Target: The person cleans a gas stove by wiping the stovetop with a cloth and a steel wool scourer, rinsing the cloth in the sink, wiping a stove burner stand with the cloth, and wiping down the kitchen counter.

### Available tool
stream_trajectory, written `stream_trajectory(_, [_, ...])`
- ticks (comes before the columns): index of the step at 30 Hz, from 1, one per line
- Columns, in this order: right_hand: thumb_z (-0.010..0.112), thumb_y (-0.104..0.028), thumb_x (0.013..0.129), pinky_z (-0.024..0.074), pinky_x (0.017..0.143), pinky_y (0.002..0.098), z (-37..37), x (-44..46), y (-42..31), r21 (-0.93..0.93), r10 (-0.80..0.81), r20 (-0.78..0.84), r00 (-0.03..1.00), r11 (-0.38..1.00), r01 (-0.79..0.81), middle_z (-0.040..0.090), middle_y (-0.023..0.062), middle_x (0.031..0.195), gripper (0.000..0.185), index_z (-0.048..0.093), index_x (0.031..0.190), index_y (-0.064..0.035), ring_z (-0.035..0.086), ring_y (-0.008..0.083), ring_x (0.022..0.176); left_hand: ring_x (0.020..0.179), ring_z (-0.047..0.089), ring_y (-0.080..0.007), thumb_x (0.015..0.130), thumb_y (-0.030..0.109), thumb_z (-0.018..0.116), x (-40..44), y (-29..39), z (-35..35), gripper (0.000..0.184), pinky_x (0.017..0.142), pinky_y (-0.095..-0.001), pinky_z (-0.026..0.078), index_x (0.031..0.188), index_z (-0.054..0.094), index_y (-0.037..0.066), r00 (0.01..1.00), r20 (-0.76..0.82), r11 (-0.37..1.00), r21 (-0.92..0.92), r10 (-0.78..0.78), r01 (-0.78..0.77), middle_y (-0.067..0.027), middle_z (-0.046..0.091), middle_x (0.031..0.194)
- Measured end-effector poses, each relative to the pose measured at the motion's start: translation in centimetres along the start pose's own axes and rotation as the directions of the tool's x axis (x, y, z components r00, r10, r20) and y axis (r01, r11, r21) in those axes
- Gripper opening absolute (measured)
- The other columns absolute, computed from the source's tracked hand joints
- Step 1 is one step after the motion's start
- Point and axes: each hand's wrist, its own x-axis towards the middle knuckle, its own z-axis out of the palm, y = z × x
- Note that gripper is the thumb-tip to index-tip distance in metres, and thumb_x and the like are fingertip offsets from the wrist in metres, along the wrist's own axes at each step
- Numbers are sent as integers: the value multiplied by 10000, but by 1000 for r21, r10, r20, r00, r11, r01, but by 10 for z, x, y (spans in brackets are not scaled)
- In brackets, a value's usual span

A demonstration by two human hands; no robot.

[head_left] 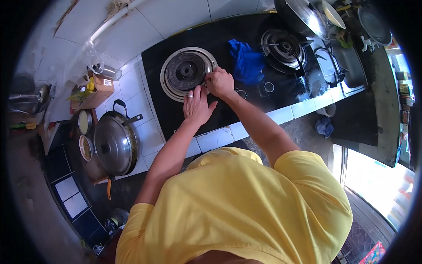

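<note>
The left gas burner (pixel 187 70) has a dark ribbed centre and a round metal drip ring (pixel 167 83); no pot support stands on it. My left hand (pixel 197 107), with a ring on one finger, lies with fingers stretched out against the burner's near edge. Beside it, my right hand (pixel 222 82) is closed in a pinch at the ring's right edge. Whatever its fingertips hold is hidden. To the right, a crumpled blue cloth (pixel 246 61) lies on the black glass cooktop (pixel 237 31).
The right burner (pixel 285 46) carries a black pot support. Beyond it are a loose pot support (pixel 336 81), a large metal lid (pixel 305 17) and a sink (pixel 355 66). On the left stand a lidded wok (pixel 112 145), bowls (pixel 85 147) and a cardboard box (pixel 100 90).
</note>
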Motion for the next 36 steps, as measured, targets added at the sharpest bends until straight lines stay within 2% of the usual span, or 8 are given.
stream_trajectory(4, [577,-218,698,456,732,420,-4,20,3,32,109,59,992,993,-111,576,121,943,131,680,753,-159,581,269,901,1049,427,-287,747,383,622,2,2,-6,596,885,-419,368,1201,424,50,999,28,1000,-11,-25,25,-99,393,1195])
stream_trajectory(8, [557,-210,714,461,730,417,3,20,8,-106,-6,-49,999,994,1,589,116,897,146,680,766,-153,589,286,873,1063,425,-284,748,384,621,-1,3,-1,586,902,-413,357,1190,428,51,1000,-4,1000,-5,-27,27,-98,391,1207])
stream_trajectory(12, [561,-225,715,475,732,409,-17,6,14,55,-52,31,998,997,50,601,138,891,169,684,794,-138,593,289,861,1079,421,-298,752,404,613,-3,6,2,623,929,-411,343,1226,416,50,998,-27,998,10,-56,57,-101,379,1242])
stream_trajectory(14, [556,-230,721,500,675,403,-19,16,22,208,106,-239,965,977,-55,605,159,843,177,684,798,-135,602,324,759,1083,419,-300,755,408,609,-4,5,4,627,932,-410,341,1233,415,51,996,-44,997,7,-77,78,-101,378,1248])
stream_trajectory(18, [557,-217,720,469,660,400,10,2,12,5,-150,-122,981,988,152,598,110,830,135,680,742,-163,603,264,794,1072,428,-297,760,416,601,-5,3,2,627,928,-404,348,1230,423,41,998,-29,998,16,-60,61,-103,389,1238])
stream_trajectory(24, [538,-170,700,419,704,390,3,60,17,-54,-49,-148,988,998,42,585,61,843,154,684,744,-190,580,238,861,1027,449,-291,752,409,610,-4,2,3,621,900,-407,369,1211,437,28,998,-56,998,59,-9,12,-105,416,1197])
stream_trajectory(27, [543,-190,711,415,694,397,-5,46,20,-188,-195,-50,980,965,182,571,60,850,155,690,758,-199,574,227,863,1023,450,-292,745,403,615,-2,3,1,619,891,-415,371,1205,441,28,998,-56,999,44,-6,8,-106,420,1193])
stream_trajectory(36, [582,-202,702,412,757,387,-3,69,17,-78,-61,4,998,995,61,573,62,925,163,686,826,-188,557,227,949,1016,439,-274,745,422,607,-1,3,1,631,901,-417,354,1206,446,22,999,-44,999,54,4,-1,-86,413,1200])
